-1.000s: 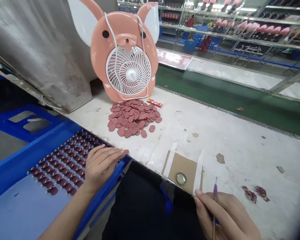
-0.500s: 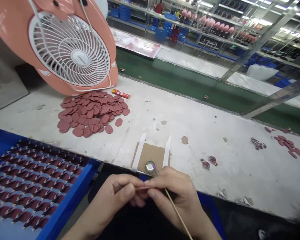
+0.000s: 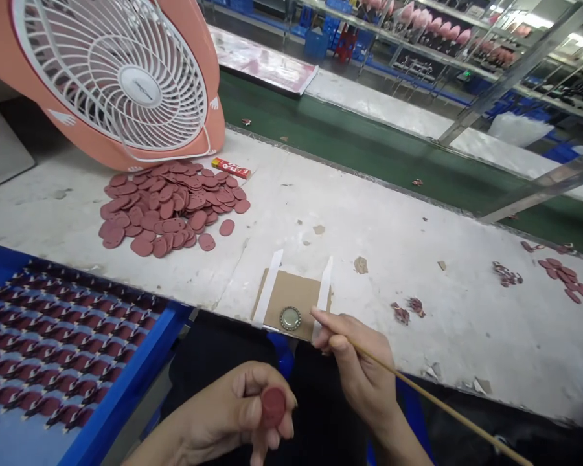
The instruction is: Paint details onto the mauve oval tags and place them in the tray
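Holding, left hand [image 3: 228, 414]: a flat, round, dull-red disc [image 3: 273, 407], gripped by curled, closed fingers, just above the person's dark lap.
Pinching, right hand [image 3: 357, 366]: a long, thin wooden stick [image 3: 440, 404], fingers closed on it, running toward the lower right.
Beside the right hand: a brown cardboard square [image 3: 284, 304], fixed by white tape strips [image 3: 269, 288] to a scuffed white workbench [image 3: 369, 259], with a round metal cap [image 3: 290, 318] on it.
Farther along the bench: a heap of dull-red discs [image 3: 170, 207], a small red-and-yellow box [image 3: 230, 168], and a pink fan [image 3: 214, 116] with a white grille.
Left of the hands: a blue tray [image 3: 126, 359] carrying rows of dark-red pieces [image 3: 63, 343].
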{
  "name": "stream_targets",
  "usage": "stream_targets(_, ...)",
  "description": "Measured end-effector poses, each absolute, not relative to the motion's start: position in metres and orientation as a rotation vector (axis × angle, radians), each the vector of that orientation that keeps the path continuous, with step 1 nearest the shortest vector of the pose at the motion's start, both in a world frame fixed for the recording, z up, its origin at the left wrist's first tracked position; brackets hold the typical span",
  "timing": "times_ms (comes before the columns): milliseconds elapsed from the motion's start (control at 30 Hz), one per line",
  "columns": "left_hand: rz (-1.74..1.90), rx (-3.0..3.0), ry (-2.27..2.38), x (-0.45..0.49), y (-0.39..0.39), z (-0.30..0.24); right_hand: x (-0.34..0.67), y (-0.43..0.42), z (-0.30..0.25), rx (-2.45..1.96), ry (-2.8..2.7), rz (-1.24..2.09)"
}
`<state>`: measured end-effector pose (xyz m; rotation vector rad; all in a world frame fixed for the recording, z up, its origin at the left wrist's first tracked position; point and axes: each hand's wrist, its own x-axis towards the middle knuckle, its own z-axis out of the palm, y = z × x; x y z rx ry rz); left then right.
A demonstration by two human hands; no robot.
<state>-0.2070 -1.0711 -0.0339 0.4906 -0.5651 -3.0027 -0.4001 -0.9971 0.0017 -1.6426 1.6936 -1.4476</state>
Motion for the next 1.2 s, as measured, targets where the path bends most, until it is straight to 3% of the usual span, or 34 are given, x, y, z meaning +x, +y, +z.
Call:
stream_targets(400,-2.580,0.676,-0.428,-0.200,-1.080,-0.024,-0.387,-1.008,-0.019,-1.986,1.867,-1.456)
stream_targets(767,-2.581,0.800,-0.460,-0.218,-1.079,-0.014,-0.372,-0.989,0.017,-1.636,1.747,-1.792)
stream_targets(1200,-2.549,0.731,-0.528,-0.220,-1.074,-0.011,-0.363,-0.993,0.037,-1.796,1.576,-1.592)
